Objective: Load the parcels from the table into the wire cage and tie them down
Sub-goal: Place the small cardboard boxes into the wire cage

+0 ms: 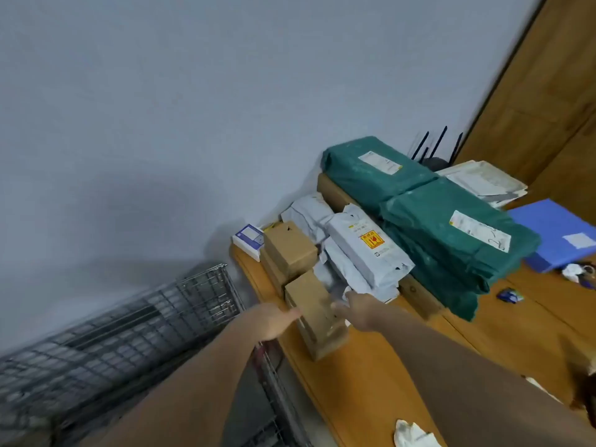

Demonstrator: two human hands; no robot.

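Left hand (271, 321): my straight fingers press the brown box (317, 314).
Right hand (361, 309): flat on its 3 o'clock side, seemingly.
Wire cage (129, 321): 9 o'clock.

Two green parcels (429, 204), three brown boxes (290, 248), about three grey mailers (367, 246), one blue folder (554, 233), one white box (248, 240), one wire cage (129, 324), two hands (271, 321).

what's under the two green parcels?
The upper green parcel lies on a long cardboard box; the nearer green parcel lies on more green parcels. What sits deeper beneath them is covered.
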